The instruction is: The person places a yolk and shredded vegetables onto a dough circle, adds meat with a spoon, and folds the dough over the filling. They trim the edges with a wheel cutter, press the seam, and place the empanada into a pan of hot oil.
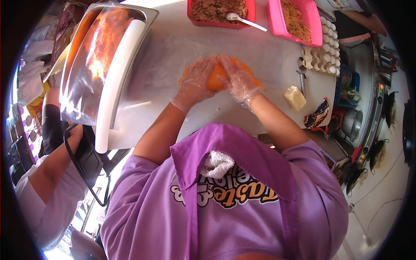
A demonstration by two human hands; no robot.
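Note:
A flattish piece of orange dough point(216, 80) lies on the white tabletop in front of me. My left hand point(200, 74), in a clear plastic glove, is closed over its left part. From the other side my right hand point(239, 79), gloved the same way, has its fingers curved onto the dough. The two hands almost meet at the middle, and they hide much of the dough between them. What lies under or inside it cannot be seen.
A metal tray point(149, 17) with orange contents under plastic, and a white rolling pin point(117, 82), stand left. Behind are a red tub point(221, 21) with a white spoon point(245, 20) and a pink tub point(318, 26). Eggs point(333, 52) and a yellow block point(295, 99) lie right. Another person's arm point(52, 167) is left.

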